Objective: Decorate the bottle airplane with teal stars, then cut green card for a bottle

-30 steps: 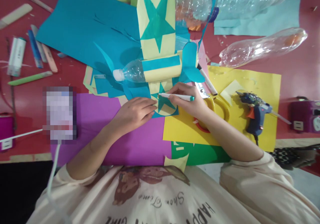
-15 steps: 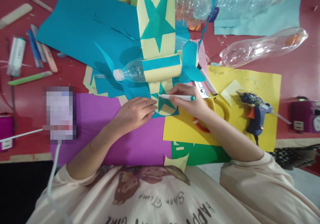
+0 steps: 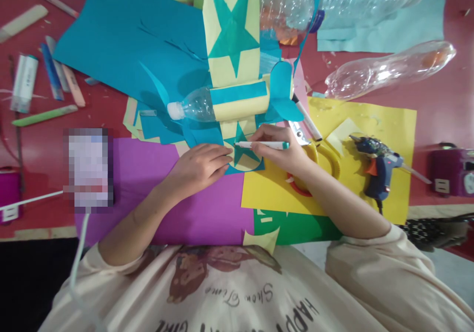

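A toy plane made from a plastic bottle (image 3: 200,104) lies in the middle, wrapped in cream and blue paper. Its cream paper wing (image 3: 217,70) carries a green star on each end; blue tail fins (image 3: 281,92) stand at the right. My right hand (image 3: 283,147) grips a white marker (image 3: 264,145) with a green end, its tip on the star (image 3: 246,155) of the near wing end. My left hand (image 3: 203,166) lies with fingers stretched out, fingertips at that wing end's left edge. Part of the near star is hidden by my right hand and the marker.
Yellow-handled scissors (image 3: 326,162) and a blue glue gun (image 3: 381,174) lie on yellow paper (image 3: 396,125) at right. Clear bottles (image 3: 392,70) are behind. Markers (image 3: 24,83) and a phone (image 3: 91,169) with a white cable (image 3: 79,253) are at left, beside purple paper (image 3: 140,159).
The marker tip has shifted very slightly down on the near star. Both hands are otherwise in the same place.
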